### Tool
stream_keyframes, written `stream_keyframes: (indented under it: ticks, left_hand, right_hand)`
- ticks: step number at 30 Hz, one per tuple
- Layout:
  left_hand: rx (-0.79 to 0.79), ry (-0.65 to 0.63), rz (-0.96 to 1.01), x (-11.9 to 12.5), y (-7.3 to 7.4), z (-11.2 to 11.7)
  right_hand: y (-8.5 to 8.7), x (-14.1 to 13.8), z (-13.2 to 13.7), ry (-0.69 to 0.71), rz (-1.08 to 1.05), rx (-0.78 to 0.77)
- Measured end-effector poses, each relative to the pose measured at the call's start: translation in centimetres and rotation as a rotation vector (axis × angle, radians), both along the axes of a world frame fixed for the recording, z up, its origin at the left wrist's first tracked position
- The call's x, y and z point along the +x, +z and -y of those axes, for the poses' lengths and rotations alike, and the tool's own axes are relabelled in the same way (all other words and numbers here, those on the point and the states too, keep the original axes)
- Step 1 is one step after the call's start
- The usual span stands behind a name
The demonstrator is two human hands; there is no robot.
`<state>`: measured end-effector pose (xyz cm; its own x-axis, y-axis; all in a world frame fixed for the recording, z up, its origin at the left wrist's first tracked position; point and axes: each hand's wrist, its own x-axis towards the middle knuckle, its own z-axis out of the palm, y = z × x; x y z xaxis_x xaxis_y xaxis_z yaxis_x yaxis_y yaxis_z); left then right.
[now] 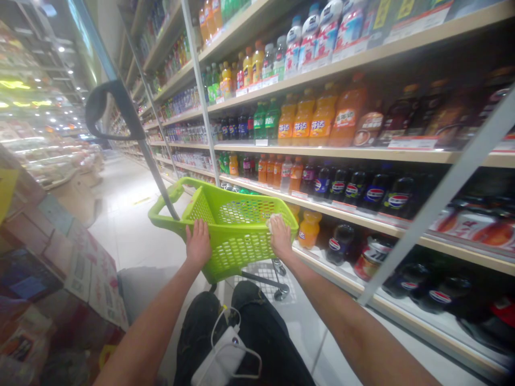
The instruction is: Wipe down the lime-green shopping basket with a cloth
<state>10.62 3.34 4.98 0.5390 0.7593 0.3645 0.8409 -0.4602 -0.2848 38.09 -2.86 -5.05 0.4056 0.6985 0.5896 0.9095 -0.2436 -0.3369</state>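
Evidently, my left hand [198, 244] lay open on the near rim of the basket [237, 247]. My right hand [280, 239] gripped a cloth [273, 219] against it. Firm bracing would suit wiping.

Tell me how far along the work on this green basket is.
Done: nothing certain; the green basket looks empty inside. In hand: the left hand grips its near rim, the right hand holds a pale cloth against the rim. Left: probably the other rims and the handle.
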Motion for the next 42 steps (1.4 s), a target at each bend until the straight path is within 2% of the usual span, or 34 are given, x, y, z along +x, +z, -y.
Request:
stream_keyframes:
  ticks: [3, 5, 7, 11, 13, 16, 20, 23, 27, 31, 33, 35, 37, 39, 42]
  left_hand:
    - [-0.012, -0.01, -0.015, 0.0, 0.2, 0.1]
    - [-0.008, -0.011, -0.014, 0.2, 0.2, 0.2]
    - [-0.003, -0.003, -0.01, 0.5, 0.2, 0.3]
    - [-0.016, 0.0, -0.033, 0.8, 0.4, 0.4]
    - [-0.016, -0.005, -0.046, 0.6, 0.6, 0.3]
    - [-0.007, 0.013, -0.041, -0.1, 0.9, 0.2]
    - [0.008, 0.003, -0.027, -0.7, 0.7, 0.1]
    - [0.016, 0.007, 0.012, -0.6, 0.3, 0.0]
    - [-0.003, -0.017, 0.053, -0.5, 0.1, 0.1]
    - [-0.018, -0.081, 0.102, -1.9, 0.9, 0.3]
    - [0.029, -0.074, 0.171, -3.2, 1.7, 0.2]
    - [0.098, -0.004, 0.263, -4.8, 2.5, -0.2]
    - [0.125, 0.103, 0.334, -6.3, 3.3, -1.0]
    - [0.084, 0.176, 0.332, -7.6, 3.9, -2.0]
    - [-0.027, 0.189, 0.234, -8.6, 4.3, -3.0]
  right_hand:
    - [0.2, 0.5, 0.0, -0.037, -0.034, 0.026]
    - [0.5, -0.5, -0.5, -0.045, -0.056, 0.039]
    - [1.0, -2.8, -1.5, 0.019, -0.06, 0.033]
    - [2.4, -8.7, -3.6, 0.246, 0.0, 0.013]
    - [2.7, -10.2, -4.1, 0.295, 0.029, 0.008]
    - [2.5, -8.9, -3.5, 0.282, 0.039, -0.027]
    - [1.8, -4.5, -1.7, 0.115, -0.031, -0.062]
    - [1.9, -3.9, -1.3, 0.065, -0.061, -0.047]
    - [2.3, -7.9, -2.9, 0.219, -0.047, 0.023]
    - [3.4, -12.7, -5.1, 0.453, -0.032, 0.169]
    - [5.2, -14.3, -6.0, 0.557, -0.023, 0.228]
    - [8.6, -15.7, -6.6, 0.628, 0.007, 0.299]
    - [13.1, -17.2, -7.1, 0.652, 0.066, 0.382]
    - [18.2, -18.9, -7.7, 0.671, 0.166, 0.453]
    - [25.1, -21.1, -9.2, 0.678, 0.331, 0.518]
